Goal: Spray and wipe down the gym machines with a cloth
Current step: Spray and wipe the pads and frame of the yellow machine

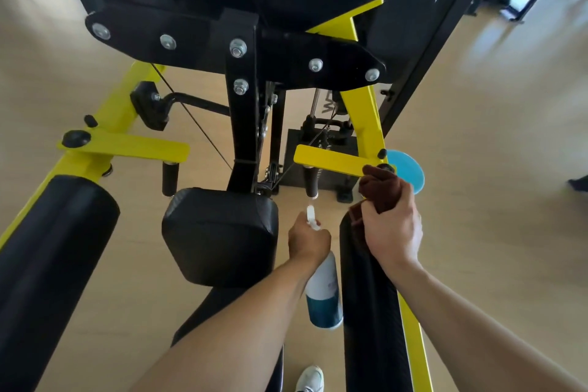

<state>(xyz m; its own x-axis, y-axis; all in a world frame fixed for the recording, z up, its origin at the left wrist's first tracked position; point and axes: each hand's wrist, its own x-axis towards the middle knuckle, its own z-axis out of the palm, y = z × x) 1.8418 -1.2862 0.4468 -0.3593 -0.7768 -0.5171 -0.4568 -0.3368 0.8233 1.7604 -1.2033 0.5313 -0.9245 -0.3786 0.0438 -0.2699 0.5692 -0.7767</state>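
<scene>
A yellow and black gym machine [245,95] fills the view. My left hand [308,240] grips the neck of a white and blue spray bottle [324,294], its nozzle pointing away from me, between the black seat pad [219,235] and the right arm pad [370,302]. My right hand [393,231] holds a bunched dark brown cloth [380,186] and presses it against the outer end of the right yellow bar [331,159], just above the right arm pad.
A black left arm pad [54,251] and left yellow bar [127,145] mirror the right side. Two black handles [170,178] hang under the bars. A blue disc [409,169] lies on the wooden floor [493,137]. My white shoe [310,379] shows at the bottom edge.
</scene>
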